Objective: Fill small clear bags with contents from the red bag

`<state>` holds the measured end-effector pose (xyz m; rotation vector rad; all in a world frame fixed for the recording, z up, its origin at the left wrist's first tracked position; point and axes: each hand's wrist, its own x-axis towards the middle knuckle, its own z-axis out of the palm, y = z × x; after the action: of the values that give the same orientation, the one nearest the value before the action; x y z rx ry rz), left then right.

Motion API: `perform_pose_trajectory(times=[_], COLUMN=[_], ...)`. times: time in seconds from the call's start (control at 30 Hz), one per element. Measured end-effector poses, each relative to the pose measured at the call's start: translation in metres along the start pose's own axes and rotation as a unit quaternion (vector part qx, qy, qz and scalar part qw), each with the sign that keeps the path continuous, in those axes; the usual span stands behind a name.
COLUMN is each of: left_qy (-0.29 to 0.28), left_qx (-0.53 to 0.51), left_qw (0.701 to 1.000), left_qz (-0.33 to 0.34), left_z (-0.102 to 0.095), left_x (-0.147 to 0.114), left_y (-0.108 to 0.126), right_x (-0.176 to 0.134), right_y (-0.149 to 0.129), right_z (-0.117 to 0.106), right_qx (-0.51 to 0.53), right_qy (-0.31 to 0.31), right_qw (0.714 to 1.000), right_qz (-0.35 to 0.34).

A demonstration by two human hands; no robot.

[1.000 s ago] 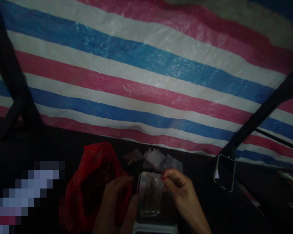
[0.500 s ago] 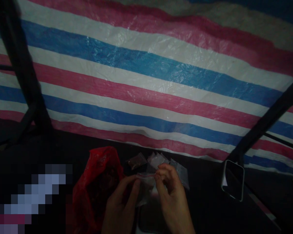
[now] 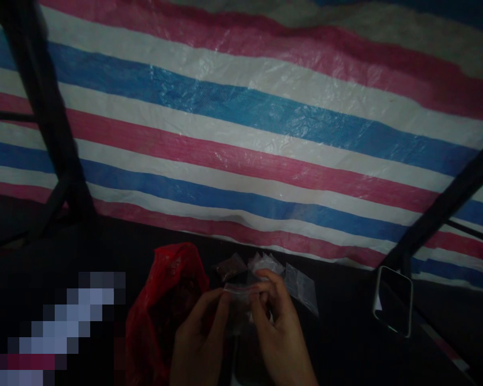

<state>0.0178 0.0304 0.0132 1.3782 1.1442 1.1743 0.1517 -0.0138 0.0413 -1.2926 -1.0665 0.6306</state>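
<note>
Low centre of the frame, left hand [image 3: 199, 343] and right hand [image 3: 279, 335] pinch 1 small zip bag [image 3: 241, 300] by its top strip — best pressed evenly along the seal, above the red plastic bag [image 3: 165, 300].

no readable text, labels or numbers anywhere

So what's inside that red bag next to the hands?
The red bag stands open beside the left hand. Something dark shows through the plastic, but the light is too dim to tell what. Its bottom is hidden in shadow.
</note>
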Motion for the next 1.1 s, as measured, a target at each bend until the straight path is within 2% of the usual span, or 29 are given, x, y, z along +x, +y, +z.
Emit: perform_pose_trajectory(times=[0.4, 0.57, 0.73, 0.97, 1.1], left_qy=[-0.011, -0.043, -0.042, -0.059, -0.079], left_qx=[-0.014, -0.042, -0.057, -0.096, -0.105], left_qw=[1.000, 0.998, 0.997, 0.994, 0.991], left_qz=[0.019, 0.002, 0.007, -0.005, 0.002], left_z=[-0.003, -0.006, -0.014, -0.034, -0.039], left_x=[-0.003, -0.002, 0.001, 0.004, 0.004], left_y=[0.005, 0.004, 0.002, 0.009, 0.012], right_x=[0.002, 0.001, 0.004, 0.005, 0.004], right_y=[-0.002, -0.005, -0.011, -0.019, -0.021], right_z=[0.013, 0.013, 0.025, 0.042, 0.045], right_qx=[0.013, 0.004, 0.006, -0.014, -0.034], right_qy=[0.049, -0.002, -0.002, -0.050, -0.040], right_qw=[0.998, 1.000, 1.000, 0.998, 0.997], right_qz=[-0.041, -0.021, -0.024, -0.043, -0.054])
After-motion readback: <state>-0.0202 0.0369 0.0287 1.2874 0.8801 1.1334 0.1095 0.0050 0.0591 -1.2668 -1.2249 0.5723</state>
